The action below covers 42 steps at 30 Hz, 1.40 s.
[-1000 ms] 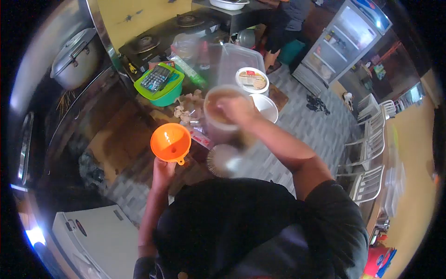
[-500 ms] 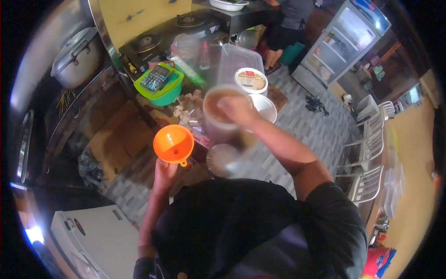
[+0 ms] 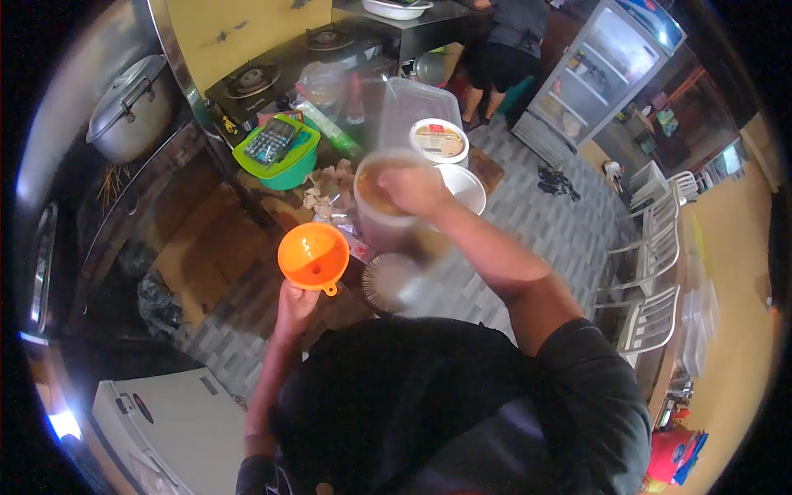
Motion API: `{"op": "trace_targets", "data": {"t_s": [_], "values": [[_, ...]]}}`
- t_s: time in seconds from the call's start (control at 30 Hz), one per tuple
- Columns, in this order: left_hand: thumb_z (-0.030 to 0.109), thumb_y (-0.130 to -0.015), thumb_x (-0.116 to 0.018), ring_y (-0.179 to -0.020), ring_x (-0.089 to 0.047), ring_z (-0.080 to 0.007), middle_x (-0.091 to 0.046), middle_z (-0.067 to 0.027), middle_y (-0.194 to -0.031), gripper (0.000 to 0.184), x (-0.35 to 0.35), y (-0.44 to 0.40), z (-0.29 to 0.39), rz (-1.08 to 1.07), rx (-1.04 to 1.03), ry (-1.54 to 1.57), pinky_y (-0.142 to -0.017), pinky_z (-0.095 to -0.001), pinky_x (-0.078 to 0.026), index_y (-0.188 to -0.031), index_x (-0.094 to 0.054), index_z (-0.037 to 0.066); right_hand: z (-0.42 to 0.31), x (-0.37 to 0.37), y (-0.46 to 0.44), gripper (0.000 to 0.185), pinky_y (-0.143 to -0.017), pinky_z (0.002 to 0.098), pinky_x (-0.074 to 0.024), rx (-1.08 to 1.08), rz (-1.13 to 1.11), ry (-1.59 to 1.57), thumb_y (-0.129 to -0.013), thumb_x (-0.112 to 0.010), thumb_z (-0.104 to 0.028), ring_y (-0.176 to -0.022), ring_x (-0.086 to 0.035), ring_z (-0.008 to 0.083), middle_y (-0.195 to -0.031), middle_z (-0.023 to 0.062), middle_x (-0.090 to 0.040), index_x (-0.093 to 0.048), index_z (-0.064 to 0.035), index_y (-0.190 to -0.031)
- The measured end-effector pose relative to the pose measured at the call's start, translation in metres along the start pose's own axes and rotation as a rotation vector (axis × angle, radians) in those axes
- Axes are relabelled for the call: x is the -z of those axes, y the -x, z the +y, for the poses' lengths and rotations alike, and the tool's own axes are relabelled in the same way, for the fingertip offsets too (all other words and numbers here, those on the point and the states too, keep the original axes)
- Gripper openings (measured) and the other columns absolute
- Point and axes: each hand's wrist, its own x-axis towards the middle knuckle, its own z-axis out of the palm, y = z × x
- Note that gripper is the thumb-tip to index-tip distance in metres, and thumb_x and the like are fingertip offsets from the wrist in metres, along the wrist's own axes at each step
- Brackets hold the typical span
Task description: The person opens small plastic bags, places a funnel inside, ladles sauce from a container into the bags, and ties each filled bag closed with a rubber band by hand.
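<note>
An orange funnel [image 3: 313, 254] sits mouth up just above my left hand [image 3: 298, 302], whose fingers close round its underside. Whatever is below the funnel's spout is hidden. My right hand [image 3: 415, 190] is curled over the mouth of a tall translucent tub [image 3: 382, 233] with reddish-brown liquid [image 3: 373, 183] in it. Anything held in those fingers is blurred and out of sight. Beside the tub stand an empty-looking white bowl [image 3: 470, 188] and a lidded white tub with a printed label [image 3: 440, 141]. Nearer my body lies a round ribbed item [image 3: 388, 282], partly smeared.
A green basin [image 3: 289, 169] with a packet on top and crumpled brown scraps [image 3: 327, 188] lie left of the tub. Behind are a clear plastic box [image 3: 422, 103] and a stove [image 3: 252, 78]. A person [image 3: 503, 58] stands at the back. White chairs [image 3: 650, 322] line the right.
The view has shifted slightly. My left hand and the funnel sit a little further right; my right hand stays over the tub's mouth, slightly further left.
</note>
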Motion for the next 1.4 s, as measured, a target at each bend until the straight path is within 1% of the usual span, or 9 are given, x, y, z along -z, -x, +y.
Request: {"op": "trace_targets", "data": {"t_s": [0.13, 0.3, 0.4, 0.73, 0.9, 1.0, 1.2, 1.27, 1.4], "values": [[0.01, -0.086, -0.049, -0.09, -0.055, -0.012, -0.06, -0.0021, -0.096, 0.02, -0.003, 0.004, 0.017, 0.034, -0.001, -0.039, -0.08, -0.0262, -0.042, -0.101, -0.056, 0.001, 0.002, 0.005, -0.003, 0.026, -0.071, 0.0448, -0.0462, -0.028, 0.008, -0.057, -0.085, -0.044, -0.027, -0.078, -0.06, 0.0339, -0.084, 0.0162, -0.062, -0.061, -0.0079, -0.091], [0.011, -0.086, -0.049, -0.088, -0.055, -0.012, -0.06, -0.0024, -0.094, 0.019, -0.005, 0.006, 0.021, 0.072, -0.004, -0.067, -0.078, -0.0261, -0.042, -0.1, -0.057, 0.001, -0.01, 0.042, -0.012, 0.026, -0.068, 0.0452, -0.0462, -0.257, 0.201, -0.136, -0.084, -0.046, -0.028, -0.077, -0.059, 0.0361, -0.082, 0.0189, -0.06, -0.06, -0.0061, -0.089], [0.012, -0.086, -0.049, -0.087, -0.055, -0.0122, -0.06, -0.0025, -0.094, 0.019, -0.004, 0.003, 0.018, 0.02, 0.032, -0.052, -0.078, -0.0262, -0.043, -0.099, -0.057, 0.001, 0.002, 0.029, -0.018, 0.025, -0.067, 0.046, -0.0462, -0.142, 0.177, -0.082, -0.084, -0.047, -0.029, -0.077, -0.058, 0.037, -0.084, 0.0185, -0.06, -0.059, -0.0079, -0.091], [0.012, -0.084, -0.05, -0.089, -0.055, -0.0114, -0.06, -0.0022, -0.095, 0.021, 0.0, 0.004, 0.013, 0.044, 0.044, -0.034, -0.078, -0.0262, -0.043, -0.101, -0.057, 0.001, 0.024, -0.013, -0.009, 0.024, -0.067, 0.0456, -0.0471, -0.08, 0.042, -0.042, -0.084, -0.047, -0.029, -0.079, -0.058, 0.0375, -0.086, 0.0171, -0.061, -0.06, -0.0101, -0.092], [0.013, -0.085, -0.051, -0.089, -0.055, -0.0116, -0.06, -0.0022, -0.094, 0.022, 0.0, 0.0, 0.016, 0.015, 0.021, -0.089, -0.078, -0.0261, -0.043, -0.102, -0.057, 0.0, 0.012, 0.029, -0.017, 0.026, -0.067, 0.0453, -0.047, -0.247, 0.256, -0.224, -0.083, -0.049, -0.029, -0.076, -0.058, 0.0377, -0.081, 0.019, -0.061, -0.059, -0.007, -0.089], [0.014, -0.085, -0.051, -0.089, -0.055, -0.0117, -0.06, -0.0021, -0.095, 0.022, -0.002, -0.004, 0.017, -0.042, 0.046, -0.02, -0.079, -0.0264, -0.043, -0.102, -0.056, 0.001, 0.005, 0.028, -0.014, 0.024, -0.066, 0.0461, -0.0466, -0.176, 0.206, -0.095, -0.084, -0.047, -0.028, -0.076, -0.059, 0.0366, -0.081, 0.0178, -0.061, -0.059, -0.0079, -0.088], [0.012, -0.085, -0.051, -0.092, -0.055, -0.012, -0.06, -0.0027, -0.098, 0.021, -0.003, -0.003, 0.002, 0.001, -0.128, -0.158, -0.082, -0.0274, -0.042, -0.102, -0.057, 0.001, 0.019, -0.013, 0.0, 0.023, -0.066, 0.0468, -0.0462, -0.053, 0.104, -0.037, -0.085, -0.044, -0.027, -0.076, -0.059, 0.0355, -0.085, 0.0171, -0.061, -0.058, -0.0092, -0.091], [0.012, -0.084, -0.052, -0.092, -0.055, -0.0119, -0.06, -0.0026, -0.099, 0.021, -0.005, -0.004, 0.006, 0.004, 0.01, 0.059, -0.083, -0.0273, -0.042, -0.103, -0.057, 0.001, 0.018, -0.013, -0.002, 0.023, -0.067, 0.047, -0.046, -0.099, 0.091, -0.033, -0.084, -0.045, -0.027, -0.076, -0.059, 0.0355, -0.084, 0.0176, -0.061, -0.058, -0.0083, -0.089], [0.012, -0.084, -0.052, -0.092, -0.055, -0.0117, -0.06, -0.0025, -0.098, 0.022, -0.007, -0.004, 0.012, -0.003, -0.01, 0.041, -0.082, -0.0273, -0.042, -0.103, -0.056, 0.001, 0.02, 0.014, -0.007, 0.024, -0.067, 0.046, -0.0454, -0.204, 0.117, -0.231, -0.083, -0.049, -0.027, -0.075, -0.059, 0.0355, -0.078, 0.0185, -0.061, -0.06, -0.0063, -0.082]]}}
